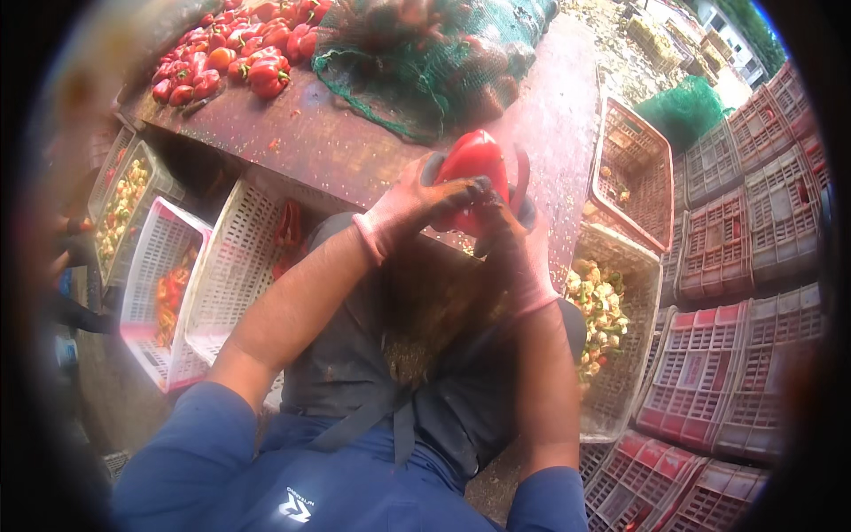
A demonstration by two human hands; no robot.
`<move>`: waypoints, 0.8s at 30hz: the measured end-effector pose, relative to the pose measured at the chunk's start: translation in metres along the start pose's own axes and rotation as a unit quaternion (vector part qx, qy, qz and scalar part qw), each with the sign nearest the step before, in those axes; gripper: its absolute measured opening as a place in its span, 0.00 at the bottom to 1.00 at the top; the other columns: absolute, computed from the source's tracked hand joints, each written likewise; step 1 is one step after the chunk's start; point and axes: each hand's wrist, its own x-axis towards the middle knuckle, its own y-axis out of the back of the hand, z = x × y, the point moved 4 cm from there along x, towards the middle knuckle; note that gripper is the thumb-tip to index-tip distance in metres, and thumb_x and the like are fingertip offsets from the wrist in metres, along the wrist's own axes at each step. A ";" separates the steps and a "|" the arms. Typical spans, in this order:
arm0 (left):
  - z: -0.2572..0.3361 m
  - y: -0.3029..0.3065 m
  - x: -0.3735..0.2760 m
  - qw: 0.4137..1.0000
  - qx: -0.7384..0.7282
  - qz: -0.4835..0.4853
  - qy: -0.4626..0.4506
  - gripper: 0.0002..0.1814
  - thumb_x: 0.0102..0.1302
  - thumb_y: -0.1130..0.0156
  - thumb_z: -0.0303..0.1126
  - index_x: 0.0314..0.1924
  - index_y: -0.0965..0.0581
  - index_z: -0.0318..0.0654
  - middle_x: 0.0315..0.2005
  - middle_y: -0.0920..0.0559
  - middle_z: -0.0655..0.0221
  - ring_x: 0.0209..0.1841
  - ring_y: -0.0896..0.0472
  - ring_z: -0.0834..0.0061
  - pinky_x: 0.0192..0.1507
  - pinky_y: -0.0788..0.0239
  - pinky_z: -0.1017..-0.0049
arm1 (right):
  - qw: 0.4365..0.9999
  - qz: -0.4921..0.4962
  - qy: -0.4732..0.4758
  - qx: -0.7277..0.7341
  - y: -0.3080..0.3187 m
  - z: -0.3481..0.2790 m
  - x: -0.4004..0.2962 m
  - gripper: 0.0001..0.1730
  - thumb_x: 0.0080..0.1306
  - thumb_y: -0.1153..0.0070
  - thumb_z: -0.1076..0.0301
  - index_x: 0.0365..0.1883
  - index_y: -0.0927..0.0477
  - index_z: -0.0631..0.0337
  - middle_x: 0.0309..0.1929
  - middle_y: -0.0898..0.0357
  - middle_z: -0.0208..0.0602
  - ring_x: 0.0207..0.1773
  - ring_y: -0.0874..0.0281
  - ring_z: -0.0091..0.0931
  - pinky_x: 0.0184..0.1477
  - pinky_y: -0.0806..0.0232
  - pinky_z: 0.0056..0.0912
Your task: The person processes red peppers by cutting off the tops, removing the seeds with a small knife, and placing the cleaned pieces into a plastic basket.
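Observation:
Between my two gloved hands, over the near edge of the table (319,149), is a red bell pepper (472,163). My left hand (439,196) grips it from the left, with the thumb laid across its front. On the right side my right hand (515,226) also holds it, and a thin blade-like strip, blurred, stands up beside that hand; I cannot tell what it is. Both gloves are pink with dark, soiled fingers. Just beyond lies a green mesh sack (425,66) filled with red peppers. Loose red peppers (266,73) are heaped on the table at the upper left.
At my right a crate (641,319) holds pepper cores, below an orange crate (665,179). Stacked crates (691,379) line the far right. Left of my legs stand a white crate (233,259) and a pink-rimmed crate (143,286) with red pieces. Part of another person shows at the far left.

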 end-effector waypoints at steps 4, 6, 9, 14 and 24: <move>0.001 0.001 -0.002 0.989 0.122 -0.045 -0.075 0.23 0.67 0.28 0.41 0.56 0.19 0.35 0.44 0.14 0.68 0.46 0.17 0.78 0.50 0.24 0.72 | 0.999 0.002 -0.007 0.052 0.000 0.001 -0.004 0.29 0.65 0.26 0.59 0.57 0.19 0.69 0.39 0.14 0.32 0.34 0.19 0.19 0.33 0.29 0.22; 0.001 0.000 -0.002 0.988 0.131 -0.063 -0.051 0.22 0.68 0.29 0.42 0.56 0.19 0.35 0.45 0.14 0.68 0.46 0.17 0.78 0.50 0.24 0.72 | 0.995 -0.006 -0.003 0.096 0.004 0.005 -0.003 0.30 0.65 0.27 0.57 0.58 0.19 0.69 0.41 0.14 0.31 0.37 0.19 0.19 0.36 0.28 0.21; 0.000 -0.001 -0.003 0.992 0.099 -0.068 -0.030 0.21 0.70 0.30 0.42 0.55 0.18 0.35 0.45 0.14 0.68 0.47 0.18 0.79 0.50 0.24 0.72 | 0.999 0.006 -0.018 0.044 0.005 0.001 -0.006 0.29 0.65 0.26 0.57 0.57 0.18 0.68 0.42 0.14 0.33 0.39 0.18 0.21 0.38 0.26 0.24; 0.012 -0.009 -0.002 0.999 0.045 0.013 0.000 0.22 0.70 0.29 0.46 0.50 0.17 0.33 0.38 0.14 0.68 0.41 0.18 0.81 0.43 0.24 0.75 | 0.996 0.021 0.056 -0.067 0.012 0.009 0.003 0.30 0.61 0.23 0.57 0.56 0.18 0.65 0.41 0.13 0.37 0.42 0.15 0.25 0.44 0.23 0.30; 0.006 -0.001 -0.006 0.941 0.286 0.061 -0.172 0.22 0.60 0.24 0.41 0.54 0.16 0.47 0.38 0.16 0.59 0.37 0.17 0.62 0.39 0.24 0.63 | 0.978 -0.024 0.104 -0.179 -0.005 -0.006 -0.006 0.34 0.53 0.21 0.62 0.55 0.19 0.66 0.45 0.12 0.41 0.46 0.15 0.28 0.51 0.24 0.35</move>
